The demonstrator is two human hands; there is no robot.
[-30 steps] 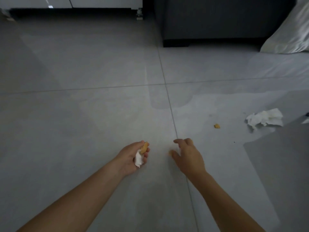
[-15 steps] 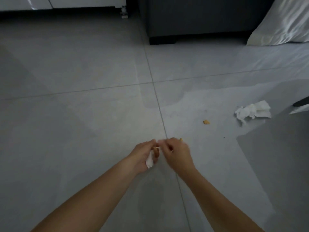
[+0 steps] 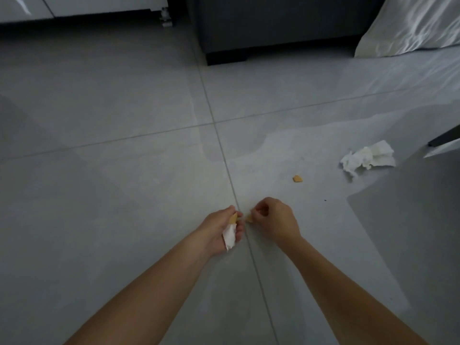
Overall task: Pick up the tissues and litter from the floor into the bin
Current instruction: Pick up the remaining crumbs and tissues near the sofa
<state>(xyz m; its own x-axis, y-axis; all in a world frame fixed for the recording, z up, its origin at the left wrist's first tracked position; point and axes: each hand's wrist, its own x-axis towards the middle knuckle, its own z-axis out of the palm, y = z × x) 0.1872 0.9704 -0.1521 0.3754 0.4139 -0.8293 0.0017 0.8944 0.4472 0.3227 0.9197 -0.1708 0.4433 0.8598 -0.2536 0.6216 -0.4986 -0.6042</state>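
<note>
My left hand (image 3: 219, 231) is closed around a crumpled white tissue (image 3: 229, 236) and an orange-brown scrap (image 3: 233, 217) that sticks out by the thumb. Just to its right, my right hand (image 3: 276, 220) pinches another small orange-brown crumb (image 3: 249, 218) between fingertips, low over the grey tiled floor. A further orange crumb (image 3: 297, 178) lies on the floor ahead to the right. Beyond it sits a crumpled white tissue (image 3: 368, 158). No bin is in view.
A dark sofa base (image 3: 261, 33) stands at the back, with a white pillow (image 3: 413, 23) at the back right. A white cabinet on a caster (image 3: 166, 19) is at the back left. A dark furniture leg (image 3: 445, 138) enters from the right edge.
My right hand was open on the floor, then came in to my left hand; now it sits slightly apart from it, pinching a small crumb. The view has shifted closer.
</note>
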